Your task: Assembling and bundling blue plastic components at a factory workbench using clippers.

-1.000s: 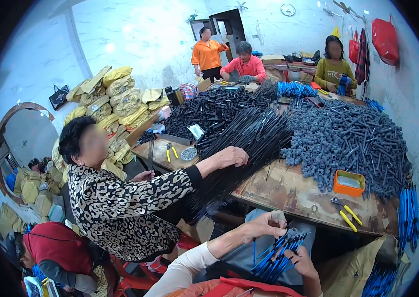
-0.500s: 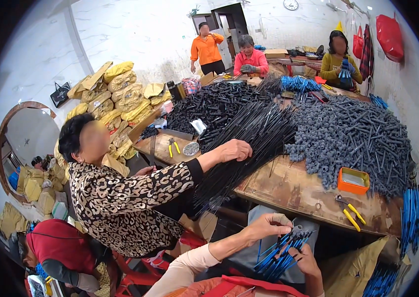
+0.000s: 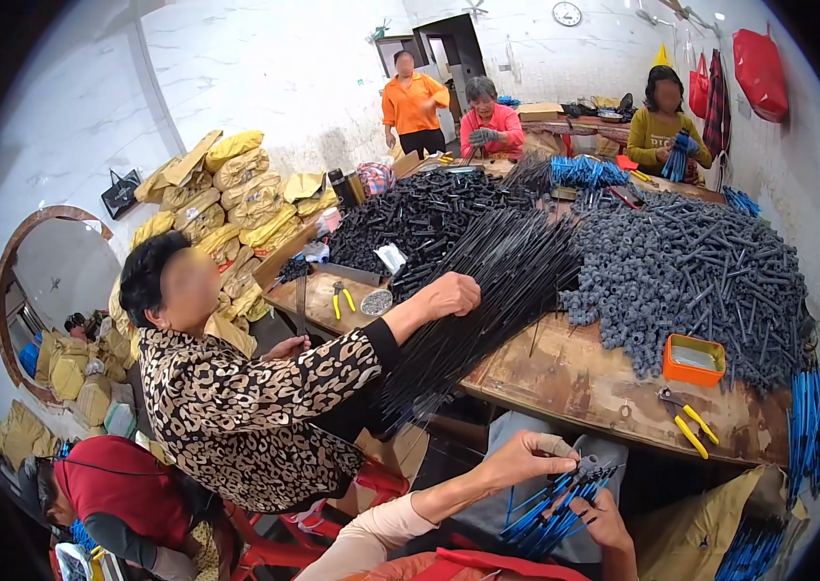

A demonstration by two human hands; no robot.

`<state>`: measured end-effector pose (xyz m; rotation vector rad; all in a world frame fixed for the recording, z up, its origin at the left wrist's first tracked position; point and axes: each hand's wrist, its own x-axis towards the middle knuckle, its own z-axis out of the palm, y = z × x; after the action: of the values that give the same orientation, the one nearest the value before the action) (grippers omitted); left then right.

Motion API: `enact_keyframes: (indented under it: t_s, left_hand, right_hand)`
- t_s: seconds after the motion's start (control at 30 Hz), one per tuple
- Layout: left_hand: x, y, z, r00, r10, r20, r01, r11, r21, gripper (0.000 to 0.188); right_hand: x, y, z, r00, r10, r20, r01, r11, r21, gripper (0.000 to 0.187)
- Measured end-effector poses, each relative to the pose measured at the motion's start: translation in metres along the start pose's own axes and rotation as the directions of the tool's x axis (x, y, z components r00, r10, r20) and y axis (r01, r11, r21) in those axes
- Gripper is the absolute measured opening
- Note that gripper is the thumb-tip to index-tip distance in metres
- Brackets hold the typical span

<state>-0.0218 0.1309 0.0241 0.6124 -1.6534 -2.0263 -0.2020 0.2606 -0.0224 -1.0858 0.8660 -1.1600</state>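
Observation:
In front of my lap is a bundle of thin blue rods (image 3: 538,521) with dark ends, fanned out toward the lower left. My right hand (image 3: 606,524) is closed around the bundle from its right side. Small grey plastic fittings (image 3: 592,471) sit at the upper end of the bundle. Thumb and fingers of my left hand (image 3: 534,457) are pinched together at these fittings, the fingertips touching or nearly touching them. Whatever lies between those fingertips is too small to make out. Grey cloth (image 3: 512,436) lies beneath the hands.
Ahead stands a wooden table (image 3: 565,373) bearing a heap of grey fittings (image 3: 691,281), black rods (image 3: 487,290) and black parts (image 3: 420,218). Yellow-handled pliers (image 3: 689,426) and an orange tin (image 3: 694,359) lie near its edge. A co-worker in leopard print (image 3: 245,387) reaches across on my left.
My hands stay at the bundle, with the left fingers shifted slightly. The neighbouring co-worker's reaching hand has drawn back a little left. The person in orange has lowered a raised hand.

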Motion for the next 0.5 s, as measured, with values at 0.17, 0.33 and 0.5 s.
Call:
enact_keyframes:
  t_s: [0.17,0.33,0.5]
  left_hand:
    - [0.004,0.002,-0.007,0.998,-0.059,0.026,0.058,0.998,0.027,0.019]
    - [0.008,0.001,-0.013,0.998,-0.038,0.055,0.039,0.999,-0.018,0.018]
    - [0.01,0.009,-0.017,0.997,-0.064,0.04,0.066,0.997,-0.039,0.018]
  right_hand:
    - [0.002,0.001,-0.003,1.0,-0.001,-0.008,0.001,1.0,0.002,0.022]
    - [0.011,0.003,-0.006,1.0,-0.006,0.019,0.006,1.0,-0.03,0.021]
    - [0.02,0.004,-0.009,1.0,0.002,0.013,-0.002,1.0,-0.011,0.02]
